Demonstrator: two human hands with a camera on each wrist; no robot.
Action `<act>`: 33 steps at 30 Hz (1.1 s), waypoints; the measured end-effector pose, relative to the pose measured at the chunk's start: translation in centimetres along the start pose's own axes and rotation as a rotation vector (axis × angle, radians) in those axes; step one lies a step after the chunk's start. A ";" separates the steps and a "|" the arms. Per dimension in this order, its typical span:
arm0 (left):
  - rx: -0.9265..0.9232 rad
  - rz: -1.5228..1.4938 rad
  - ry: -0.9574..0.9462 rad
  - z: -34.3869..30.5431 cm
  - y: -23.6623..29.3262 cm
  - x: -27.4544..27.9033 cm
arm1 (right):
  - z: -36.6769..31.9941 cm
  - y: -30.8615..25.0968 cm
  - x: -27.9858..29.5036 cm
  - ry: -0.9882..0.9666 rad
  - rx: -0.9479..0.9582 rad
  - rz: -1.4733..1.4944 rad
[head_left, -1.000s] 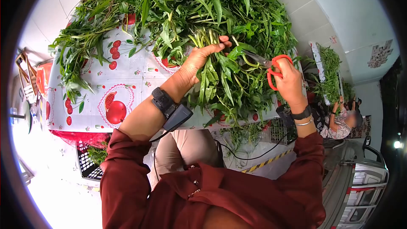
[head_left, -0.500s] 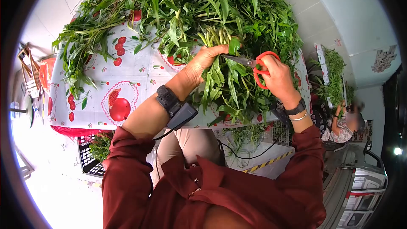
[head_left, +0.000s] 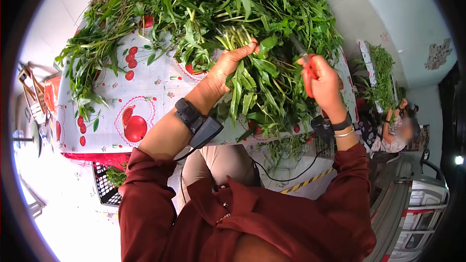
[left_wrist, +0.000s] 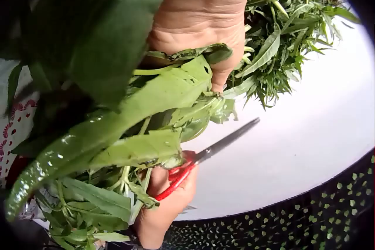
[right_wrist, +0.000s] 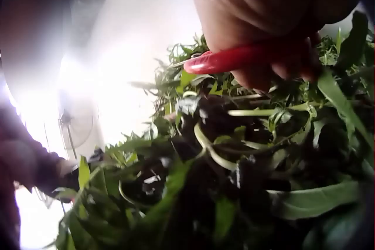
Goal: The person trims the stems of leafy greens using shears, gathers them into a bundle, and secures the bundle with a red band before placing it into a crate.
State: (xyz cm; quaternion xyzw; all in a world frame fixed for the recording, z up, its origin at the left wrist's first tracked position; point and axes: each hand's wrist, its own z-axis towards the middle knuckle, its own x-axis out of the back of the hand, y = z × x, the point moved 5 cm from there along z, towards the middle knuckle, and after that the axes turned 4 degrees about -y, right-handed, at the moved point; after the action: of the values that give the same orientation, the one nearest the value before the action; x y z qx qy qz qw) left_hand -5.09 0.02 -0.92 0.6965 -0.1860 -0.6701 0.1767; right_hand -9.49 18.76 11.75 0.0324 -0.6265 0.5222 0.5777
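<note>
While left grip (head_left: pixel 233 61) clasps stems (head_left: pixel 236 36) — scissors (head_left: pixel 307 69) hang just beside.

Heap of greens (head_left: pixel 204 0) on the table (head_left: pixel 155 87) at upper centre, left hand (head_left: pixel 228 65) gripping a bunch (head_left: pixel 245 92) at centre, right hand (head_left: pixel 326 87) with scissors (head_left: pixel 308 73) just right of it, crate (head_left: pixel 103 187) under the table, lower left.

Scissors (head_left: pixel 307 73) mostly buried
Red handles lie hidden inside the right hand (head_left: pixel 324 85); the greens (right_wrist: pixel 234 179) show as a dark blur at the right wrist.
</note>
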 end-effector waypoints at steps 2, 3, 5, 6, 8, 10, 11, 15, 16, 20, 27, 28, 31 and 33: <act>0.076 -0.110 -0.025 0.0 -0.1 0.0 | -0.8 0.1 1.7 0.098 -0.019 0.215; 0.108 -0.135 -0.019 -0.1 -0.1 0.2 | -1.3 0.5 2.4 0.181 -0.008 0.354; 0.047 -0.026 0.064 -0.8 0.8 -0.1 | -3.1 1.0 4.3 0.273 -0.082 0.332; 0.035 -0.047 0.102 -0.9 0.9 -0.1 | -4.1 1.6 5.0 0.316 -0.076 0.347; -0.006 -0.108 0.147 -1.0 0.9 -0.1 | -6.4 2.9 5.9 0.360 -0.092 0.374; -0.036 -0.183 0.104 -0.6 1.0 0.5 | -8.7 3.5 6.3 0.430 -0.123 0.413; -0.054 -0.215 0.082 -0.2 1.2 1.0 | -9.7 3.5 6.4 0.440 -0.123 0.424; -0.209 -0.211 0.122 -0.9 3.2 -0.8 | -13.6 4.1 6.7 0.515 -0.210 0.450; -0.288 -0.209 0.004 -0.6 3.9 -1.1 | -14.3 4.5 6.7 0.540 -0.218 0.460; -0.343 -0.284 -0.092 -1.1 6.4 -1.9 | -16.3 5.9 6.1 0.569 -0.232 0.511; -0.597 -0.165 -0.142 -8.7 12.7 -4.3 | -16.2 6.3 3.7 0.469 -0.213 0.603; -0.651 -0.130 -0.118 -10.5 13.7 -4.6 | -15.7 6.7 3.5 0.376 -0.291 0.518; -0.828 0.030 -0.013 -16.8 16.6 -4.7 | -12.5 8.0 2.0 0.110 -0.250 0.304; -0.954 0.078 -0.118 -21.6 18.2 -6.5 | -10.7 8.5 1.2 -0.035 -0.317 0.197</act>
State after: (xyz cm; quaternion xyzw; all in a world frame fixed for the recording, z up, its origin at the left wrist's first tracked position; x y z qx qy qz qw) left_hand 15.90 -12.65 14.60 0.4911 0.1065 -0.7118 0.4908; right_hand -8.00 30.72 5.14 -0.1113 -0.7111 0.4704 0.5106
